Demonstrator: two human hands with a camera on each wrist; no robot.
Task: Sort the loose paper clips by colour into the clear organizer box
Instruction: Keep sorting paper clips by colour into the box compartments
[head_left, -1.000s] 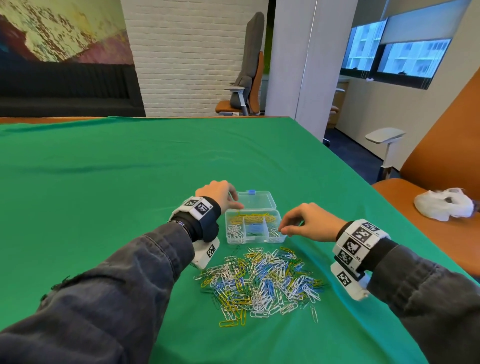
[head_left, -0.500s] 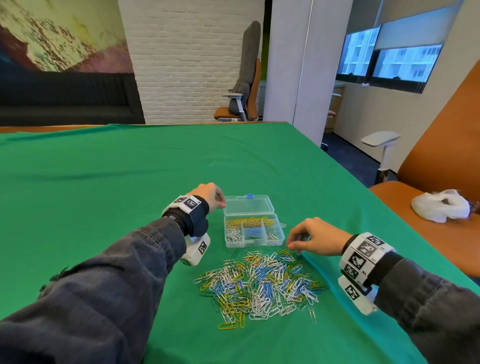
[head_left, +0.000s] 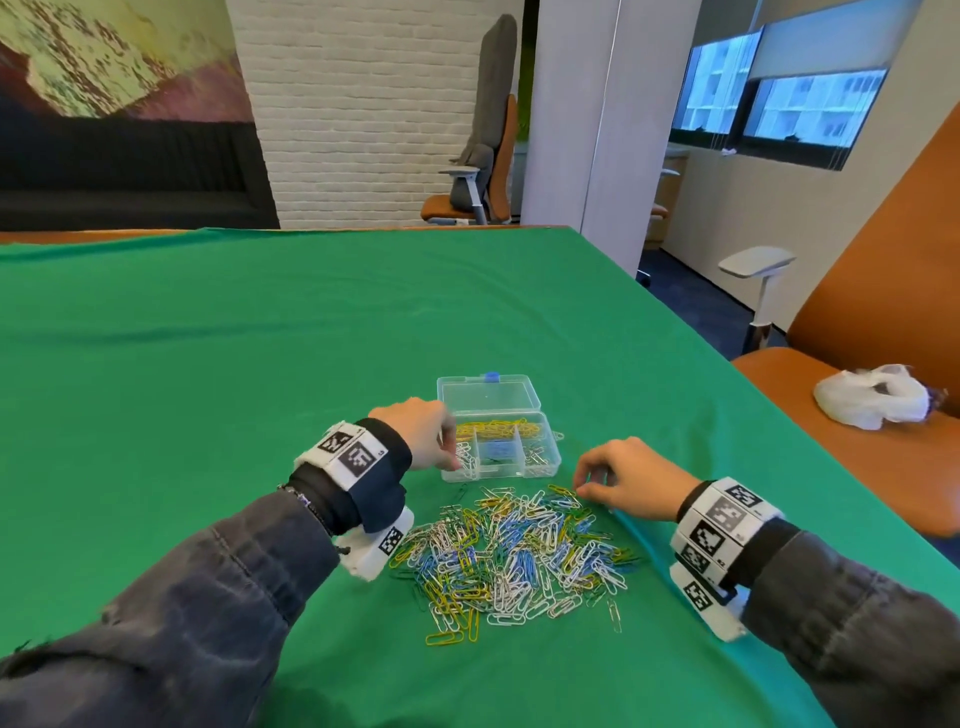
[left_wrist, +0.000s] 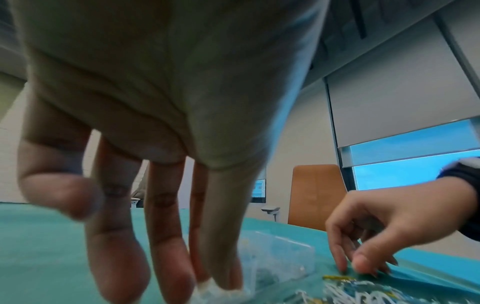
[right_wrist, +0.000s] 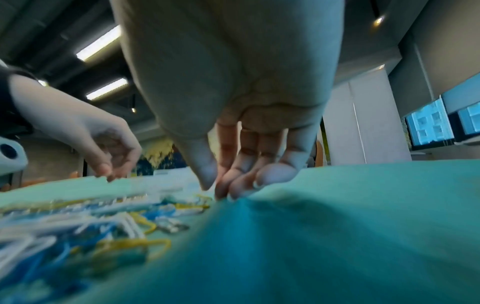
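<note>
The clear organizer box (head_left: 500, 472) stands open on the green cloth, lid (head_left: 488, 396) laid back; yellow clips fill its far compartment, white and blue ones the near ones. A mixed pile of paper clips (head_left: 511, 558) lies in front. My left hand (head_left: 450, 453) hangs at the box's left edge, fingers straight and thumb apart, tips touching the box (left_wrist: 281, 254) near its white clips. My right hand (head_left: 582, 486) is at the pile's far right corner; thumb and fingers (right_wrist: 235, 190) pinch the end of a yellow paper clip (head_left: 563, 491) that lies on the cloth.
The table's right edge runs close past my right wrist. Beyond it is an orange seat (head_left: 779, 379) with a crumpled white bag (head_left: 872, 399) and a grey armrest (head_left: 756, 259). Green cloth (head_left: 260, 364) stretches left and far behind the box.
My right hand left the box's front right corner and came down to the pile's far right edge. My left hand drew away to the left, then returned to the box's left edge.
</note>
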